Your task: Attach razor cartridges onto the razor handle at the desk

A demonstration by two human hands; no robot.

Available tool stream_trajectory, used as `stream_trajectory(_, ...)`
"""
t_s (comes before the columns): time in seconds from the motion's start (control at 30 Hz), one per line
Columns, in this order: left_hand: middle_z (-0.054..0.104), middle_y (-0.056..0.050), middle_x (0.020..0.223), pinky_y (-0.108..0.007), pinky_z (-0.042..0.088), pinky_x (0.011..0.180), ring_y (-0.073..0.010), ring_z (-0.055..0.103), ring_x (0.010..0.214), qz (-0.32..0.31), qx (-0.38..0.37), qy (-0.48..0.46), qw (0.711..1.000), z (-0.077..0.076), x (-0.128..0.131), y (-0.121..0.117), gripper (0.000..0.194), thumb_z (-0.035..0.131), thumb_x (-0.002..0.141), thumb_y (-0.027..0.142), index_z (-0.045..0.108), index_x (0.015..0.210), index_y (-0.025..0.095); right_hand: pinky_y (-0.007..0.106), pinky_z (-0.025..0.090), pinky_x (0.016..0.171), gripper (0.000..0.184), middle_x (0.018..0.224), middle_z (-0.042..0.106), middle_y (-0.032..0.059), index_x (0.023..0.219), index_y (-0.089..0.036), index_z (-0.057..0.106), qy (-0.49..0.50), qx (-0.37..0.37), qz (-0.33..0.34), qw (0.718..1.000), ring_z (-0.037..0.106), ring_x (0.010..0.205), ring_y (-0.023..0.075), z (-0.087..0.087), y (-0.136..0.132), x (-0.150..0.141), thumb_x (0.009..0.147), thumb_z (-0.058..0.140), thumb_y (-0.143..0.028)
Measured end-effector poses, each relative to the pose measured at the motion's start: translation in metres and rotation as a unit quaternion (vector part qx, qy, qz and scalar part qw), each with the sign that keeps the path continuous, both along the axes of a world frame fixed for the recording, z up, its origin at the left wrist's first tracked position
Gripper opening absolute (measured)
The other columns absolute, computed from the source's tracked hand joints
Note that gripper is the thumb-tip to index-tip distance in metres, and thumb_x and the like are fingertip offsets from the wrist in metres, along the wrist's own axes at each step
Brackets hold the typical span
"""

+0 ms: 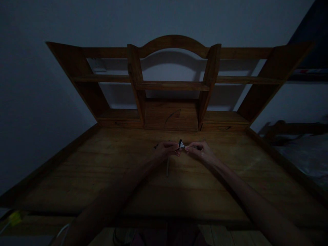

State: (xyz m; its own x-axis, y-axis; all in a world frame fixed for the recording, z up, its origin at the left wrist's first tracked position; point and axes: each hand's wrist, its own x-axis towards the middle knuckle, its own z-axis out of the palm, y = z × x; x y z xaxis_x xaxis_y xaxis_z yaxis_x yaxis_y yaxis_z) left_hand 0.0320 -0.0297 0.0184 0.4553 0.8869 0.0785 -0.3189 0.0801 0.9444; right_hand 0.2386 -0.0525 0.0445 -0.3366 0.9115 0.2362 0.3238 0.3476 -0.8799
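Note:
Over the middle of the wooden desk point(123, 164), my left hand point(166, 149) and my right hand point(201, 150) face each other with a small gap between the fingertips. In that gap is a small black and silvery piece point(181, 145), pinched from both sides; it is too small and dark to name. A dark end sticks out behind the left fingers, and a dark bit shows by the right fingers. Beneath my left hand, a thin pale rod or cord point(167, 167) lies on the desk. Both hands are closed, and the fingers hide most of what they grip.
A wooden shelf unit point(173, 85) with an arched top stands along the back of the desk, against the wall. Raised wooden edges run down both sides. At lower left is a blurred yellow thing point(15, 218). Dark wooden furniture point(299, 128) stands at right. The room is dim.

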Motion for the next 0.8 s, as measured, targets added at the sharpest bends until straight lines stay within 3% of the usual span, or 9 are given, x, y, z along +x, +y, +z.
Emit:
stream_trajectory(0.47, 0.068, -0.007, 0.071, -0.027, 0.049, 0.065, -0.0137, 0.062, 0.063, 0.021, -0.042, 0.007, 0.999, -0.0022, 0.0011, -0.0006, 0.03, 0.079, 0.064, 0.034, 0.073, 0.078, 0.009, 0.025, 0.026, 0.051, 0.039, 0.061, 0.052, 0.0, 0.073, -0.014, 0.068, -0.004, 0.011, -0.012, 1.0, 0.041, 0.056, 0.0112, -0.0021, 0.0002, -0.0017, 0.079, 0.059, -0.051)
stream_trajectory(0.8, 0.068, -0.006, 0.079, -0.022, 0.046, 0.066, -0.0106, 0.06, 0.067, 0.011, -0.07, -0.044, 0.997, -0.0046, 0.0021, 0.0026, 0.024, 0.078, 0.067, 0.029, 0.073, 0.081, 0.009, 0.025, 0.027, 0.051, 0.039, 0.061, 0.052, -0.0006, 0.076, -0.015, 0.068, -0.007, -0.016, 0.012, 1.0, 0.04, 0.055, 0.0107, 0.0001, 0.0037, 0.0002, 0.079, 0.058, -0.052)
